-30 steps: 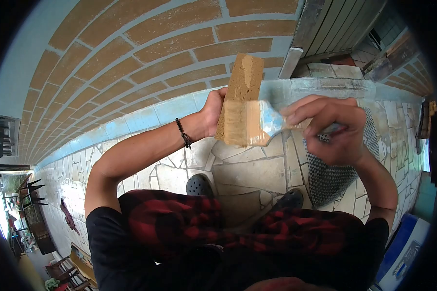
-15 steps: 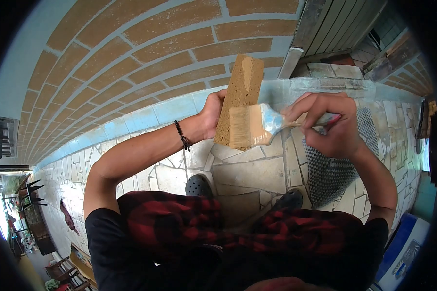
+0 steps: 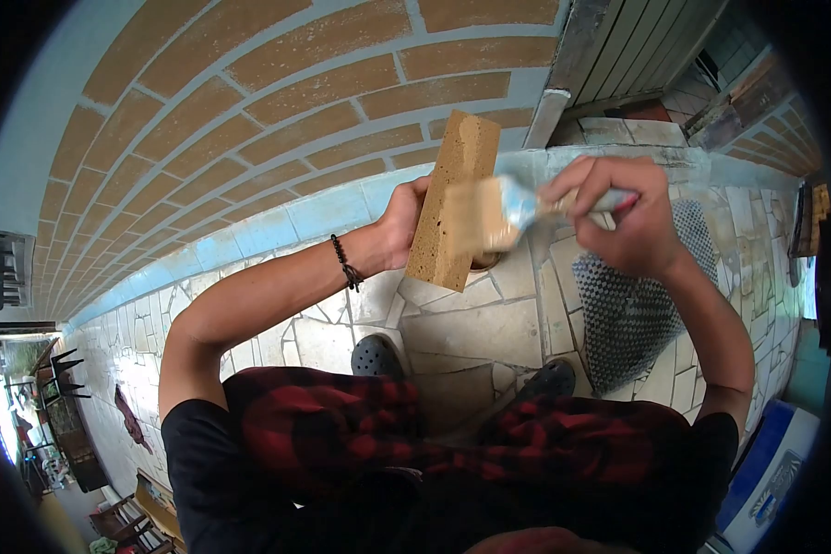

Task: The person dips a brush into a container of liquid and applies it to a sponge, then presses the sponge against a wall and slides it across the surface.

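My left hand (image 3: 403,222) grips a tan brick (image 3: 452,198) from its left side and holds it upright and slightly tilted at chest height. A black bead bracelet (image 3: 345,262) sits on that wrist. My right hand (image 3: 618,217) is closed around the handle of a wide paintbrush (image 3: 503,210) with a pale blue ferrule. The brush's bristles lie against the brick's right face, about halfway up, and look blurred.
A brick wall (image 3: 249,102) with a light blue base band rises ahead. Irregular stone paving (image 3: 471,332) lies underfoot, with a dark checkered mat (image 3: 627,314) at the right. My dark shoes (image 3: 378,353) show below. A blue and white container (image 3: 766,480) stands at lower right.
The brush has moved up the brick's face, from its lower end to the middle. My right hand rose with it. The brick stays held in my left hand.
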`<state>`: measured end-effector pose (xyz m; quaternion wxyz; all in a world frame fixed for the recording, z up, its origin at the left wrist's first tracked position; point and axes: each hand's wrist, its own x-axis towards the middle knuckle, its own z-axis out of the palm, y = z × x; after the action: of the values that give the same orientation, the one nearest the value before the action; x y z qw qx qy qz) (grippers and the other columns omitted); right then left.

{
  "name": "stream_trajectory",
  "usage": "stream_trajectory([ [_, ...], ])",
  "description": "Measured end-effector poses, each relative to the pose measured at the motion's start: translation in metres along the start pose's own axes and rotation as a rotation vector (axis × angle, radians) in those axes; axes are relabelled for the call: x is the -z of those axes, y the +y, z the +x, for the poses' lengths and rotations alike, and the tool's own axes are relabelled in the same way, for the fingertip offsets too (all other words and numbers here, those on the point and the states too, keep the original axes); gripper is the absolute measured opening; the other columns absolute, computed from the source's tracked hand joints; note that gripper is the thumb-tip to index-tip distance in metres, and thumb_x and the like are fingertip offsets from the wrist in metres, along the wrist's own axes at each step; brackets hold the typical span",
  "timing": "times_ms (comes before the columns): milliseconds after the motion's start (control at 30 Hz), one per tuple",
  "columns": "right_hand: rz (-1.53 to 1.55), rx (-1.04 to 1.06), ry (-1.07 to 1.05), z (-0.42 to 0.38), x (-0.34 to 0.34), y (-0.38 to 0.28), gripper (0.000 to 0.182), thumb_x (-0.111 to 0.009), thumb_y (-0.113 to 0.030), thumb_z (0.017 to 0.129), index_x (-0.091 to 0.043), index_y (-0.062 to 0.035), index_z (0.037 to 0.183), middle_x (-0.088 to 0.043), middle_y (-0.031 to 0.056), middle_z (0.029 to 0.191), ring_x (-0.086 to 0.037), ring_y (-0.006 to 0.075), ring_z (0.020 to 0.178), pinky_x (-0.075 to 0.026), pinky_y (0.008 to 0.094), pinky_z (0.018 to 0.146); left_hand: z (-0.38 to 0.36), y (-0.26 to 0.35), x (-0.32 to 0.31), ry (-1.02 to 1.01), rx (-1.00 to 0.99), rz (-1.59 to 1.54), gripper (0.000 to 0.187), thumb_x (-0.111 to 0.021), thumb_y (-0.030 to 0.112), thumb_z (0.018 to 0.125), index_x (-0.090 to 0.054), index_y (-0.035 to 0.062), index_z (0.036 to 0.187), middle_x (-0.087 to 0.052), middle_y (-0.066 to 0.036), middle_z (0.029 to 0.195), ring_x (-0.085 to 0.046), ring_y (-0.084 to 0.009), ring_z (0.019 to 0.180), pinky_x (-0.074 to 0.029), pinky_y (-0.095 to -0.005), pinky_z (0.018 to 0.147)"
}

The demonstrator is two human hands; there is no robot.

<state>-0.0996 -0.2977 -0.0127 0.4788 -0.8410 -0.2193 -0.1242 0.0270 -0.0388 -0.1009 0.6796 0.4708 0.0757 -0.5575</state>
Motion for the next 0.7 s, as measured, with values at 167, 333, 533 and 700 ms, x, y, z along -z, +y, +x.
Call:
stream_trajectory([
  [167,-0.069,0.012,0.310,0.009,0.011,0.003,0.017,-0.072,0.009,0.084,-0.070,0.0006,0.099,-0.077,0.0159,0.109,-0.074,0.0172,0.099,-0.060,0.0305,0.087,0.008,-0.007,0.015,-0.013,0.000,0.080,0.064,-0.019,0.039,0.107,-0.056,0.0009,0.143,-0.070,-0.021,0.122,-0.073,-0.0304,0.106,-0.061,-0.0491,0.090],
  [333,0.335,-0.189,0.234,0.010,0.012,-0.019,0.027,-0.074,-0.001,0.095,-0.063,0.0043,0.119,-0.075,0.0174,0.110,-0.073,0.0156,0.098,-0.062,0.0274,0.085,-0.008,-0.007,-0.005,0.015,0.011,0.107,0.063,-0.022,0.040,0.107,-0.050,0.0015,0.149,-0.068,-0.021,0.128,-0.072,-0.0316,0.109,-0.061,-0.0496,0.091],
  [533,0.498,-0.278,0.137,0.010,-0.015,-0.012,0.029,-0.074,-0.005,0.097,-0.060,0.0033,0.121,-0.071,0.0101,0.104,-0.071,0.0134,0.094,-0.061,0.0268,0.079,-0.011,-0.014,-0.012,-0.030,0.032,0.156,0.058,-0.021,0.040,0.111,-0.041,0.0093,0.155,-0.063,-0.019,0.138,-0.070,-0.0329,0.115,-0.058,-0.0506,0.098],
  [700,0.189,-0.160,0.338,0.021,0.017,0.026,0.027,-0.073,-0.004,0.098,-0.060,0.0028,0.120,-0.072,0.0089,0.103,-0.071,0.0122,0.094,-0.061,0.0266,0.081,-0.015,-0.018,-0.016,-0.067,-0.062,0.286,0.052,-0.023,0.035,0.111,-0.039,0.0103,0.153,-0.065,-0.018,0.130,-0.070,-0.0281,0.110,-0.059,-0.0461,0.094],
])
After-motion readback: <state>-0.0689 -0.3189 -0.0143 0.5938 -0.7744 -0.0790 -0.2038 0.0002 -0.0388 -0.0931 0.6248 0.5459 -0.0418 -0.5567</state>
